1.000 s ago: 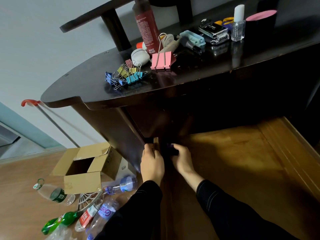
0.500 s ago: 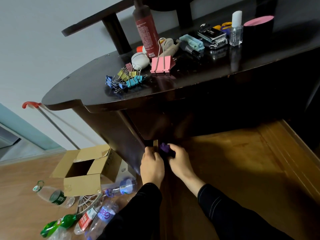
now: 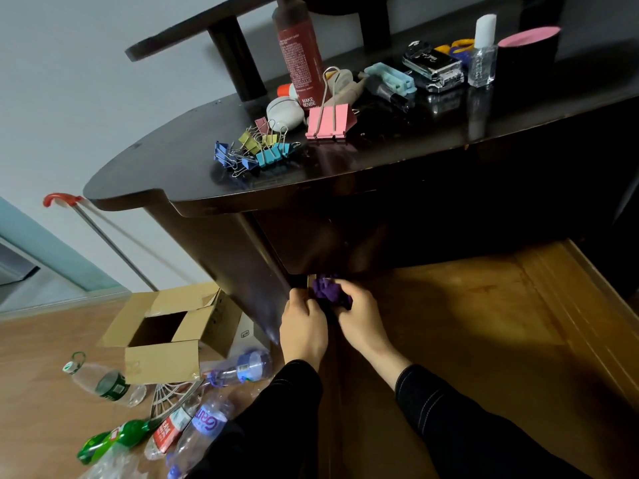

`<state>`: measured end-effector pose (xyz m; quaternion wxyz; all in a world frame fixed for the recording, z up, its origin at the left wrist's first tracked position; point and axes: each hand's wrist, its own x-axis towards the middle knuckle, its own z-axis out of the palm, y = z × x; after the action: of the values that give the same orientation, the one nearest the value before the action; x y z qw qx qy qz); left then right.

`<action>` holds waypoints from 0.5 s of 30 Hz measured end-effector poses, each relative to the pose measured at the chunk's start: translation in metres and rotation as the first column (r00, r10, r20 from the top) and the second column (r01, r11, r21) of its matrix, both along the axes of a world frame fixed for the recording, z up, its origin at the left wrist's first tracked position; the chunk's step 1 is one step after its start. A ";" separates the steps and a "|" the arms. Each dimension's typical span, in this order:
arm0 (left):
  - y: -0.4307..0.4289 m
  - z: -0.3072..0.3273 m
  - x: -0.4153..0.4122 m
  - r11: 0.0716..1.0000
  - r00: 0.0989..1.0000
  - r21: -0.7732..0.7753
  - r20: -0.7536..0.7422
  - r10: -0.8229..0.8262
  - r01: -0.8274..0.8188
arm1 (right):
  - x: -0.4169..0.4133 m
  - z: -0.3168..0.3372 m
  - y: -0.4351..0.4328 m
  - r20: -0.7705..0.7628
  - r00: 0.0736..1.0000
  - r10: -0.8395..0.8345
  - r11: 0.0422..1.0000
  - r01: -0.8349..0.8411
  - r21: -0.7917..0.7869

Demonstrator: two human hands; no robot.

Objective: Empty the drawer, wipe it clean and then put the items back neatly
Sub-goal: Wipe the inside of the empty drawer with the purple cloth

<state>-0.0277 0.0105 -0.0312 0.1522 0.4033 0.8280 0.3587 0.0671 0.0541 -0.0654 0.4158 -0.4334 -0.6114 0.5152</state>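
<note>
Brown wood lines the drawer (image 3: pixel 484 323), pulled out beneath the dark desk top (image 3: pixel 380 157); its floor runs wide and open from the hands to the raised right wall. At the drawer's back-left corner the left hand (image 3: pixel 304 328) curls over the left wall. Beside it the right hand (image 3: pixel 359 318) clutches a crumpled purple cloth (image 3: pixel 326 288).

Binder clips (image 3: pixel 254 152) lie on the desk (image 3: pixel 155 174), upper centre, a bottle (image 3: pixel 301 53) behind them; lower left, a box (image 3: pixel 162 361) sits on the floor (image 3: pixel 41 392).
</note>
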 end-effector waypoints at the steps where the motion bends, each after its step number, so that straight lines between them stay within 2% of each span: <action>1: 0.000 0.000 0.000 1.000 1.000 -0.003 -0.001 0.000 0.000 | 0.002 -0.006 -0.003 0.039 0.999 0.002 1.000 -0.002 -0.005; 4: -0.001 0.000 -0.001 1.000 1.000 -0.002 0.009 -0.003 0.003 | 0.011 -0.017 -0.004 0.158 0.984 0.085 0.988 -0.063 -0.143; 10: 0.000 -0.003 -0.002 1.000 1.000 0.018 0.027 0.006 -0.006 | 0.005 0.005 0.003 -0.028 0.998 0.065 0.994 -0.067 -0.084; 13: 0.000 -0.003 -0.003 1.000 1.000 -0.003 0.030 -0.001 0.001 | 0.008 -0.011 -0.005 0.067 0.996 0.062 0.995 -0.056 -0.083; 15: -0.002 -0.002 -0.003 0.999 0.998 -0.008 0.053 -0.033 0.034 | 0.014 -0.017 -0.005 0.138 0.985 0.099 0.982 -0.074 -0.175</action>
<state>-0.0303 0.0080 -0.0328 0.1819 0.4067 0.8185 0.3628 0.0806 0.0487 -0.0823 0.3086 -0.4768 -0.6124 0.5498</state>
